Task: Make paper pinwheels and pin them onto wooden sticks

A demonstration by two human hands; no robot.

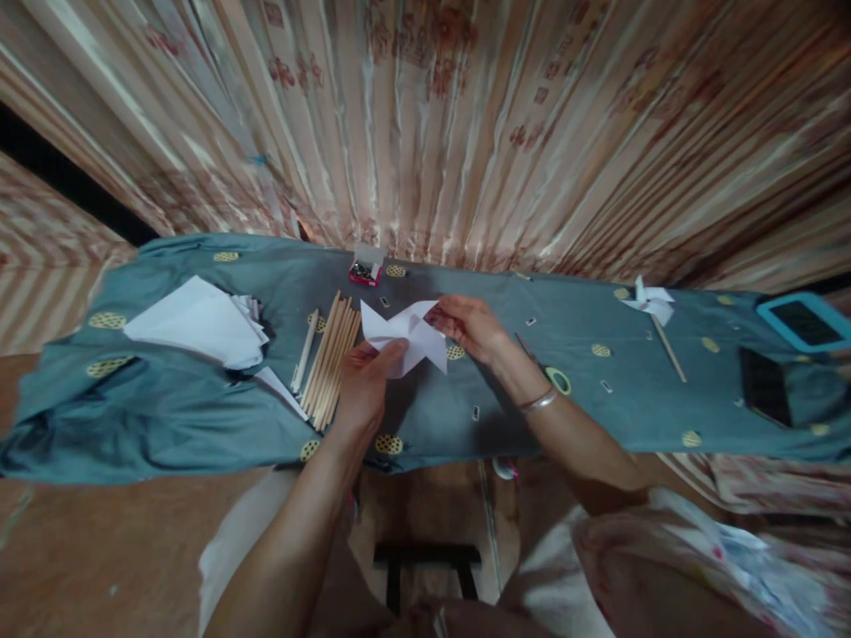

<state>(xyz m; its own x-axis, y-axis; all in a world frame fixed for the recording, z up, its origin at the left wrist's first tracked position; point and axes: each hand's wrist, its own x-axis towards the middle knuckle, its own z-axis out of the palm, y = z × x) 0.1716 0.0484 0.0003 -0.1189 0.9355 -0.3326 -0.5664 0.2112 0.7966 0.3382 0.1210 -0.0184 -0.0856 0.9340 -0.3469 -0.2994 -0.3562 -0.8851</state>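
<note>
A white paper pinwheel shape with pointed blades is held above the cloth-covered table. My left hand grips it at the lower left, the thumb lying on the paper near its middle. At its upper right, the fingers of my right hand are closed on a blade's edge; the fingertips are partly hidden. Just left of my left hand lies a row of wooden sticks. A small open box of dark metal pieces sits behind the paper.
White paper sheets are piled on the left of the blue-green tablecloth. Scissors with a green handle lie by my right wrist. Farther right are a pinwheel on a stick, a dark phone and a blue-framed device.
</note>
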